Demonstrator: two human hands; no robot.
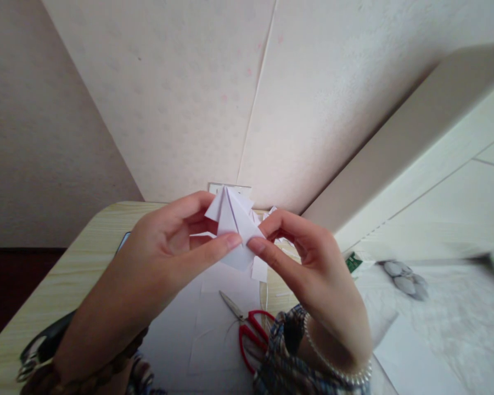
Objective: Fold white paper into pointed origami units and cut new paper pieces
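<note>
The paper [233,222] stands just below the centre of the frame, raised over the table [72,260]. It is white, thin and matte, creased into sharp triangular flaps that rise to a narrow point, with a dark slit running down between two folds and a broader, blunt lower end. The left hand [164,247] pinches it from the left, thumb flat on the near face and fingers curled behind. The right hand [313,266] nips its right edge between thumb and bent forefinger, the two thumb tips close together.

Below, at the bottom centre, smooth white sheets [177,340] lie flat on the table, whose top is pale, streaked like wood grain and rounded at its far left corner. Scissors [247,323] with pointed metal blades and looped red handles rest there, partly covered by a plaid cloth sleeve [280,343]. A string of round, pearly beads [333,359] circles the right wrist. At the lower left sits a glossy black object [45,343], perhaps a case; the forearm hides much of it. Faintly dappled wall [181,93] fills the upper frame.
</note>
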